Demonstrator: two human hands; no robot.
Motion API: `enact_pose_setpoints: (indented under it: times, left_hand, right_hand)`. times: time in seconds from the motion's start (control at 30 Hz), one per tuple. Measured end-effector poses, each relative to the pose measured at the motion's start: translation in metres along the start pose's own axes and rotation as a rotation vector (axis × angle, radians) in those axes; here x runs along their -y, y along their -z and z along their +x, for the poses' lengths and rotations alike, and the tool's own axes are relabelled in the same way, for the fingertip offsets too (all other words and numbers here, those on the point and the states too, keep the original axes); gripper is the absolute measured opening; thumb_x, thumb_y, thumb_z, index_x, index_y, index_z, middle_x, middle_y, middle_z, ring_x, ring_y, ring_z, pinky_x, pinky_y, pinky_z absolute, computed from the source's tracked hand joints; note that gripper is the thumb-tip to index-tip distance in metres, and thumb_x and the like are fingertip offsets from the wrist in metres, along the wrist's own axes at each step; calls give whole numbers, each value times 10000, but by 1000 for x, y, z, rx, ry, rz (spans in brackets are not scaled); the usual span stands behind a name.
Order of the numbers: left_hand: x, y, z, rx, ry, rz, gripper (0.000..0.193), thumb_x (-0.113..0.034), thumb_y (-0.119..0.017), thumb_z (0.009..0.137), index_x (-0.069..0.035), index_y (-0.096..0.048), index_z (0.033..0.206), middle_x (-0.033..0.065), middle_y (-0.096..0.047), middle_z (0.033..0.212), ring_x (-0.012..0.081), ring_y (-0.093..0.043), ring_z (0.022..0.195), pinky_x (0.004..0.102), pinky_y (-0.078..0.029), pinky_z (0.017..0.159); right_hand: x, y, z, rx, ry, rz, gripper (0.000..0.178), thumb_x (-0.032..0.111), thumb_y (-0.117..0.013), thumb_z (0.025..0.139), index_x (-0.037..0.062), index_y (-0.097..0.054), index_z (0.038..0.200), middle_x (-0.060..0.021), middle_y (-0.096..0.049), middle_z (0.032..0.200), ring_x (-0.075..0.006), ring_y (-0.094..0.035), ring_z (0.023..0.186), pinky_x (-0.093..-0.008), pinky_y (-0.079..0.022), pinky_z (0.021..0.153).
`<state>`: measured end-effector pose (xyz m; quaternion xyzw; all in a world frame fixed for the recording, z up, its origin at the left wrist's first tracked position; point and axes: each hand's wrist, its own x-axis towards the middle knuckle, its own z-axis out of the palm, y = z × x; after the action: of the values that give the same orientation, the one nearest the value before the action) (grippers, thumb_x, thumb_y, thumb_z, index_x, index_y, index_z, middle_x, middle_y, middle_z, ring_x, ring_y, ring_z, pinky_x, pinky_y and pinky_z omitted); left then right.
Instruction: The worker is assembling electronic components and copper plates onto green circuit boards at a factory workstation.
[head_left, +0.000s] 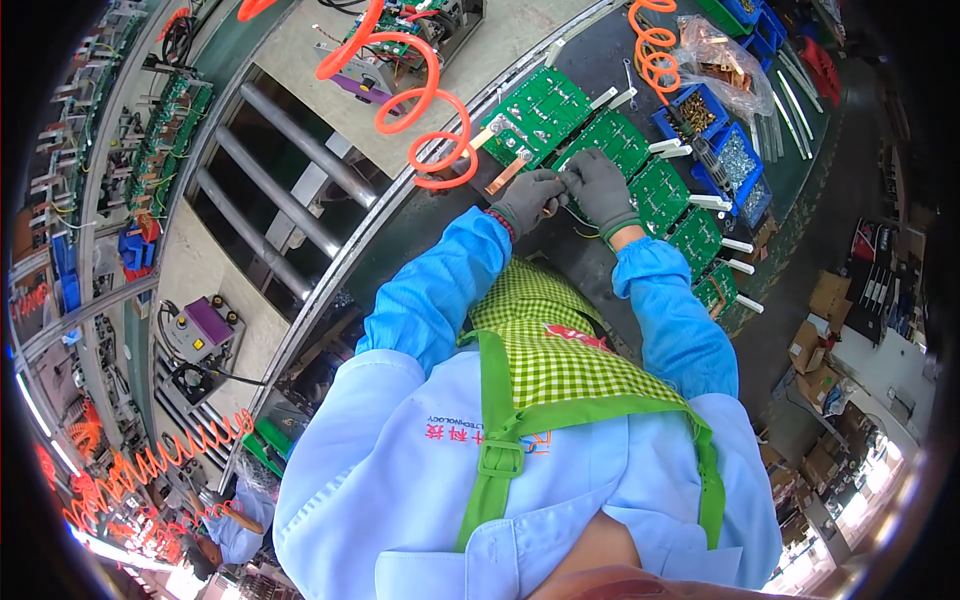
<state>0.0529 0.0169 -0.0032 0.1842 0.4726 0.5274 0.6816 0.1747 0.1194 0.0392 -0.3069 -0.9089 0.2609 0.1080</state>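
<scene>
My left hand (pixel 533 200), in a grey glove, is closed with curled fingers at the near edge of the green circuit boards. Beside it, almost touching, my right hand (pixel 602 190) has its fingertips pressed together over the near edge of a green circuit board (pixel 615 140). What either hand grips is too small or hidden to name. A thin yellowish wire (pixel 588 232) shows below the hands. Just beyond my left hand, a copper strip (pixel 507 175) sticks out from the largest circuit board (pixel 540 108). Smaller circuit boards (pixel 660 193) continue in a row to the right.
White posts (pixel 710 202) jut from the boards' far sides. A blue bin of brass-coloured hardware (pixel 697 112) and one of silver hardware (pixel 738 160) stand right, with a power screwdriver (pixel 705 155) over them. An orange coiled hose (pixel 430 110) hangs near my left. A wrench (pixel 629 80) lies beyond.
</scene>
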Motion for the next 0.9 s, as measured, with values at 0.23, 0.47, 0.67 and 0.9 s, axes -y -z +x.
enact_pose_setpoints:
  times: [0.23, 0.47, 0.67, 0.9]
  left_hand:
    - [2, -2, 1, 39, 29, -170, 150, -42, -492, 856, -13, -609, 945, 11, -581, 788, 37, -529, 673, 153, -408, 517]
    - [1, -4, 2, -29, 119, -225, 120, -86, -518, 892, -11, -575, 967, 41, -573, 765, 45, -521, 594, 134, -403, 473]
    - [5, -3, 4, -30, 85, -209, 124, -72, -505, 880, -15, -584, 956, 32, -573, 767, 44, -512, 591, 145, -407, 488]
    - [4, 3, 5, 62, -3, -197, 165, -49, -473, 865, 2, -585, 975, 33, -588, 794, 41, -508, 585, 149, -404, 491]
  right_hand:
    - [14, 2, 2, 51, -213, -90, 271, 316, -627, 805, 53, -561, 797, -140, -569, 852, -321, -574, 818, -428, -470, 691]
    - [-6, 0, -9, -117, 77, 146, 201, 261, -623, 810, 73, -594, 876, -128, -566, 884, -324, -578, 825, -408, -476, 707]
    - [1, -4, -4, -20, -122, 42, 225, 286, -630, 803, 72, -573, 843, -128, -563, 896, -323, -582, 829, -420, -475, 696]
    - [17, 6, -1, -19, -245, -29, 311, 360, -667, 779, 73, -580, 866, -128, -563, 905, -312, -590, 787, -411, -481, 669]
